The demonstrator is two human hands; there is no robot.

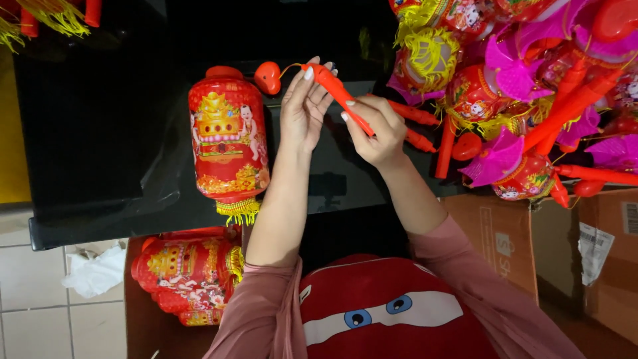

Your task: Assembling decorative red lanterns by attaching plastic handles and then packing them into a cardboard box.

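Observation:
Both my hands hold one orange plastic lantern stick (pixel 340 95) above a black table (pixel 93 133). My left hand (pixel 304 106) pinches the stick's upper tip, where a thin wire leads to a small red heart-shaped piece (pixel 268 78). My right hand (pixel 375 131) grips the stick lower down. A red paper lantern (pixel 228 141) with gold pictures and a yellow tassel lies on the table just left of my left forearm.
A heap of finished red and pink lanterns with orange sticks (pixel 525 86) fills the right side. More folded red lanterns (pixel 189 276) lie lower left. Cardboard boxes (pixel 571 246) stand at the right. A red cushion with cartoon eyes (pixel 385 309) is on my lap.

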